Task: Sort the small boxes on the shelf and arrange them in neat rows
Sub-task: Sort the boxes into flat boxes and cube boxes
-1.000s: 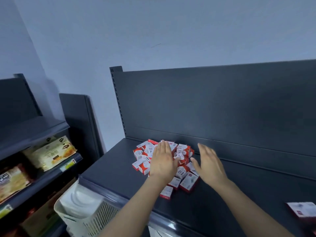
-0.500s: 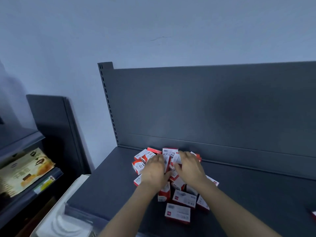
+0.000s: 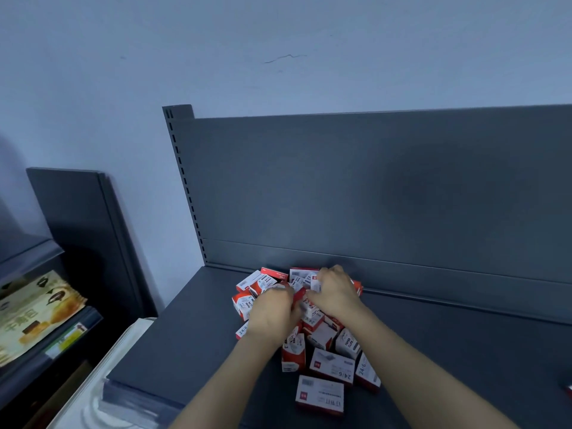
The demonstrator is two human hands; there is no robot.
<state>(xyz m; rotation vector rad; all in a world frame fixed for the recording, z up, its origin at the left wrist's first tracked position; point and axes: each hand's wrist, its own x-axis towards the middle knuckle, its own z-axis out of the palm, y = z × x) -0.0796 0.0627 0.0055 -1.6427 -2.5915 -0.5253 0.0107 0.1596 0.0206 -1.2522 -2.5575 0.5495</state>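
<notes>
**A:** Status, near to far?

**B:** Nearest, lower centre: one flat box (image 3: 320,394) lies alone on the shelf (image 3: 185,351), just clear of the rest. It wasn't out there a second ago, so the pile has been raked toward the front edge. A stray box (image 3: 569,391) sits at the right edge of frame, well apart.

**A:** Main lot?

**B:** Small boxes (image 3: 332,360), red and white, centre of frame. They're jumbled and overlapping, some on end, some flat. No row started.

**A:** Hands?

**B:** Both are in the far half of the jumble, nearly touching. A second ago they lay flat and spread over it; now the fingers are curled. Left hand (image 3: 272,314): grip looks clamped on a red-edged box (image 3: 298,297) between the two hands. Right hand (image 3: 335,292): fingers hooked down over white-faced boxes at the top. Can't tell whether that grip is clamped on one.

**A:** Meaning?

**B:** My read: spreading is done and picking singles begins. Sorting has barely started.

**A:** Behind?

**B:** The far boxes sit near the back panel (image 3: 371,196). Can't tell if they touch it.
</notes>
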